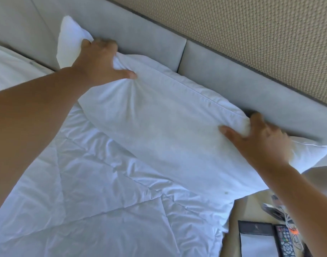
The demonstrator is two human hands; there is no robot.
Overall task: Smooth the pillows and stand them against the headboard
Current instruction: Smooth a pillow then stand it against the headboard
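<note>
A large white pillow [168, 127] leans against the grey padded headboard [224, 71], its long top edge running along it. My left hand [101, 62] grips a bunch of fabric near the pillow's upper left corner, thumb on the front face. My right hand [259, 143] clutches the pillow's top edge near its right corner, fingers pinched into the fabric. The pillow's left corner [70, 34] sticks up past my left hand; its right corner [311, 154] pokes out beyond my right hand.
A wrinkled white quilted duvet [103, 191] covers the bed below the pillow. At the lower right stands a bedside table [251, 204] with a remote control [285, 242], a dark folder [255, 229] and cables. A textured beige wall [251, 34] rises above the headboard.
</note>
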